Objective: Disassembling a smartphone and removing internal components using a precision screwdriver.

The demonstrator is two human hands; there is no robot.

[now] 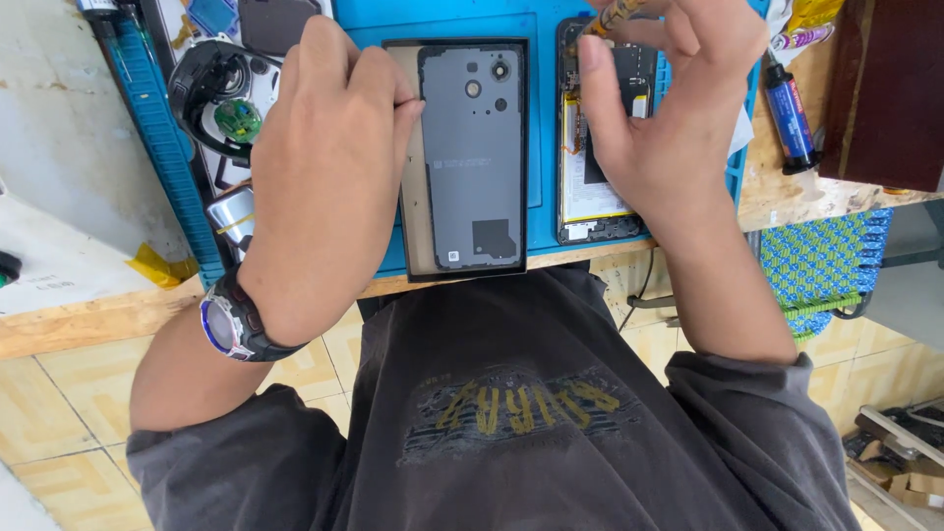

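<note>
one grey phone back cover (472, 157) lies flat inside a dark frame on the blue mat (551, 236), long axis running away from the person, camera holes at the far end; beside it on the right, one opened phone (595, 197) lies parallel, insides up. left hand (320, 167) rests curled at the cover's left edge, grip hidden, can't tell. right hand (669, 108) above the opened phone pinches a thin yellowish tool (612, 15) in its fingertips; one blue tube (790, 113) stands well right.
</note>
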